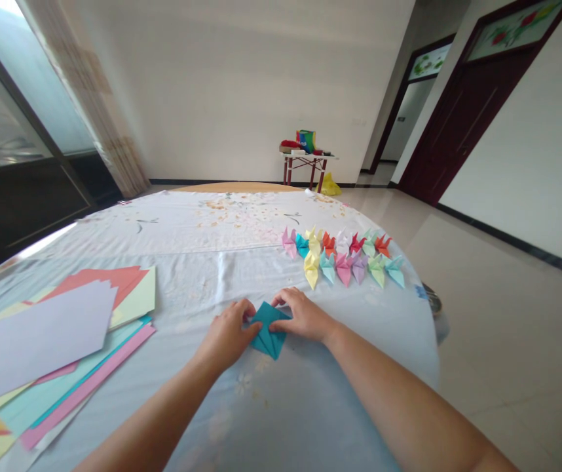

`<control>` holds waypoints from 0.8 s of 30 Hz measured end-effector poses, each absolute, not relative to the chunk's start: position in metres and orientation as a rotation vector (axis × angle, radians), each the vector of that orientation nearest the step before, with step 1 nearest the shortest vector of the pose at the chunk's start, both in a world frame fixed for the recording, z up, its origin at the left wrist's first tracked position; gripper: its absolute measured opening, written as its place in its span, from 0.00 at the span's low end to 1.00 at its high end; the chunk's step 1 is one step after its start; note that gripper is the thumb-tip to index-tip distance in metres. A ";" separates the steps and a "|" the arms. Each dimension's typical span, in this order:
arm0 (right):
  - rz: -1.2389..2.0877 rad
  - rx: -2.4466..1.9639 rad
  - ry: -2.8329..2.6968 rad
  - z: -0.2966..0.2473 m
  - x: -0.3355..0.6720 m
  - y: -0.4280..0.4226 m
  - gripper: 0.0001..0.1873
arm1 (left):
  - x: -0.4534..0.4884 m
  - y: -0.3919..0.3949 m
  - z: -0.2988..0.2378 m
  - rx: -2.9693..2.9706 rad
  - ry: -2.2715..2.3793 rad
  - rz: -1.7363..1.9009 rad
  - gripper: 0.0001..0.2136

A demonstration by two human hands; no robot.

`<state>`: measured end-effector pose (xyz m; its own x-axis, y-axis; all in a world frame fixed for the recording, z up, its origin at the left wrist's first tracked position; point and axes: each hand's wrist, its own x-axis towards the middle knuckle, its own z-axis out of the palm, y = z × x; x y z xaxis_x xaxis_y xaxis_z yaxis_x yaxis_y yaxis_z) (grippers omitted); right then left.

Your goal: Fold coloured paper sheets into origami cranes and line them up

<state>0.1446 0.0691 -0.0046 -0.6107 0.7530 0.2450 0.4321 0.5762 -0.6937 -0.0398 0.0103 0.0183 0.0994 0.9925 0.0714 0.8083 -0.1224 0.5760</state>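
Observation:
A folded teal origami paper (270,339), diamond-shaped with crease lines toward its near corner, lies on the cloth in front of me. My left hand (234,331) grips its left corner, thumb on top and fingers curled at the edge. On the opposite side my right hand (303,316) pinches the paper, its thumb resting across the top near the middle. Beyond my right hand stand two rows of folded paper cranes (344,267) in pink, yellow, red, green, purple and blue.
Loose sheets of coloured paper (40,334) are piled at the left on the round table's floral cloth (187,275). Against the far wall is a small side table (305,157) with items on it, a yellow bag (329,185) beside it. The table's edge curves away at the right.

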 end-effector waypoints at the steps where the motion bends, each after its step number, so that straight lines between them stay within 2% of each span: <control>1: 0.922 -0.933 -2.214 -0.005 0.145 0.069 0.20 | -0.039 0.012 0.017 1.919 1.694 0.702 0.06; 5: 1.326 -0.889 -1.932 -0.007 0.144 0.070 0.19 | -0.035 0.018 0.007 1.503 1.435 0.944 0.10; 9: 1.491 -0.850 -1.777 -0.005 0.141 0.068 0.20 | -0.030 0.018 0.004 1.265 1.287 1.052 0.14; 14: 1.587 -0.832 -1.735 0.001 0.142 0.065 0.18 | -0.027 0.012 0.009 1.138 1.222 1.084 0.13; 24: 1.553 -0.859 -1.762 -0.006 0.144 0.070 0.16 | -0.026 0.016 -0.001 1.099 1.186 1.103 0.15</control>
<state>0.1438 0.0700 -0.0059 -0.5892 0.8072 0.0369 0.0648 0.0927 -0.9936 -0.0261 0.0163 -0.0012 0.0568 0.9904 -0.1258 -0.0535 0.1289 0.9902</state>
